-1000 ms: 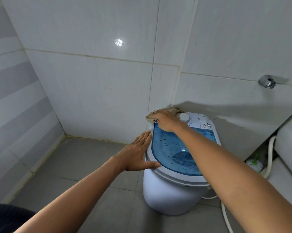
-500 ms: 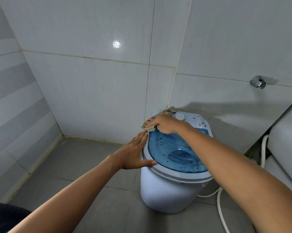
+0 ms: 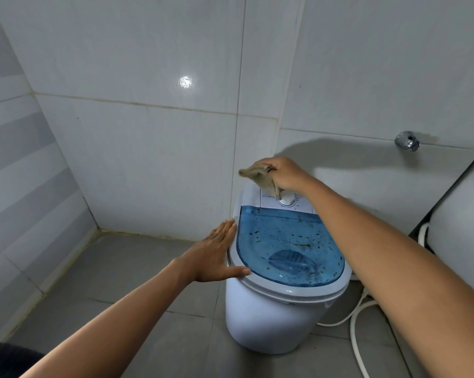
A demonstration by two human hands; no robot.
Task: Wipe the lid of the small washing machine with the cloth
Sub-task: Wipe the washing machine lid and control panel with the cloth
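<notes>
Standing on the grey tiled floor [image 3: 115,271] in the wall corner, the small washing machine [image 3: 271,317] carries a blue translucent lid [image 3: 287,249], closed and speckled with dark debris. The right hand [image 3: 285,173] has its grip closed on a brown cloth [image 3: 260,177], held above the white control panel [image 3: 255,197] near the dial [image 3: 287,200]. The left hand [image 3: 214,255] lies flat, fingers straight, against the lid's left rim, holding nothing. 1 white hose [image 3: 358,342] trails beside the machine.
</notes>
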